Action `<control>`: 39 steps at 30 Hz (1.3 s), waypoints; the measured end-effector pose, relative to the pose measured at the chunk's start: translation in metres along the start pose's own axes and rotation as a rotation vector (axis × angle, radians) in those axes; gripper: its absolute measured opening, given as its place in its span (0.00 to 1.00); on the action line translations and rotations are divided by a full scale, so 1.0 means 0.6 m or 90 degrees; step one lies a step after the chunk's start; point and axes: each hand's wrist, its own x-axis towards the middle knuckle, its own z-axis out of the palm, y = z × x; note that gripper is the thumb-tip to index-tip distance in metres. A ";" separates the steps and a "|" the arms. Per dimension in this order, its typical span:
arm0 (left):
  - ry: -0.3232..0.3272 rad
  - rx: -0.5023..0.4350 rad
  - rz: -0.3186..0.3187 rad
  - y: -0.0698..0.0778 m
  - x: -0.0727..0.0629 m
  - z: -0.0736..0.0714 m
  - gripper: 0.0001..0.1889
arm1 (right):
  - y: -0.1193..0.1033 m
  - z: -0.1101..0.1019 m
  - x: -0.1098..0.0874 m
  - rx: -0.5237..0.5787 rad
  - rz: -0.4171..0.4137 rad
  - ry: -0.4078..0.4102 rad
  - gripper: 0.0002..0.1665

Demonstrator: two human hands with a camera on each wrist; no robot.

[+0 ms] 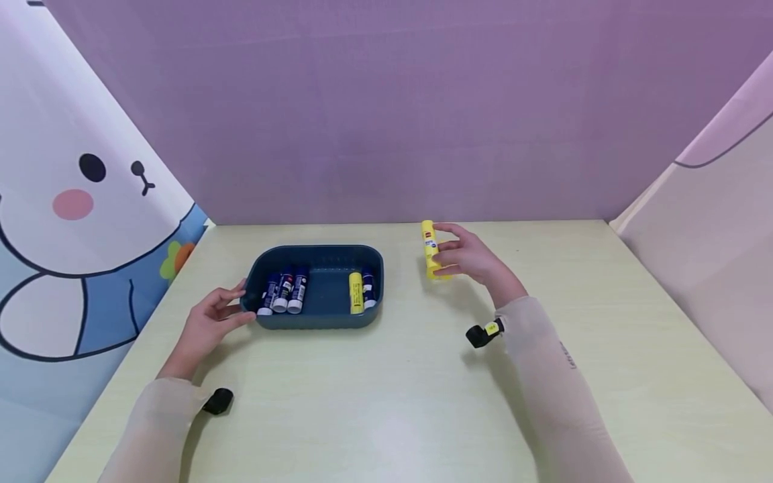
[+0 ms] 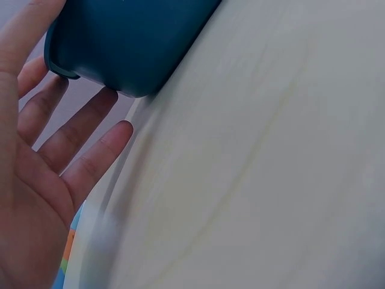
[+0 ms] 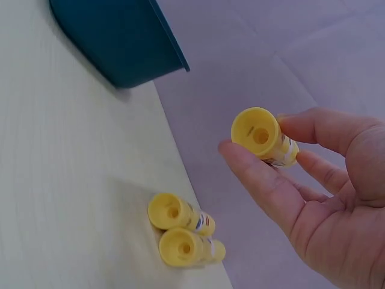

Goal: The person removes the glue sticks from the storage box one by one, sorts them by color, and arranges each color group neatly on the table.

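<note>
Left hand had its fingers spread, touching the left end of the blue bin with no closed hold; a hard push there could've slid it. Farther out, right hand pinched a yellow glue stick in its fingers above the bench, right of the bin; a fingertip slip could've knocked two more yellow sticks below.

The blue bin and held yellow tube are showing smooth plastic — the purple cloth is looking matt, the tabletop perhaps laminate.
</note>
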 end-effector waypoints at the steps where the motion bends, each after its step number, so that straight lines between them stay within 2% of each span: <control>1: 0.000 -0.001 0.002 0.000 0.000 0.000 0.24 | 0.000 -0.003 -0.001 -0.003 0.003 0.003 0.46; 10: 0.003 -0.002 0.005 -0.001 0.000 0.001 0.23 | 0.001 -0.025 -0.009 -0.012 0.023 0.024 0.47; 26: 0.001 -0.004 0.011 -0.003 0.001 0.001 0.24 | 0.019 -0.064 -0.011 -0.009 0.027 0.054 0.47; 33: 0.000 -0.003 0.007 -0.002 0.001 0.000 0.24 | 0.035 -0.078 -0.006 -0.006 0.026 0.085 0.46; 39: -0.001 -0.003 -0.003 0.001 0.000 0.000 0.25 | 0.055 -0.089 0.000 -0.008 0.050 0.096 0.46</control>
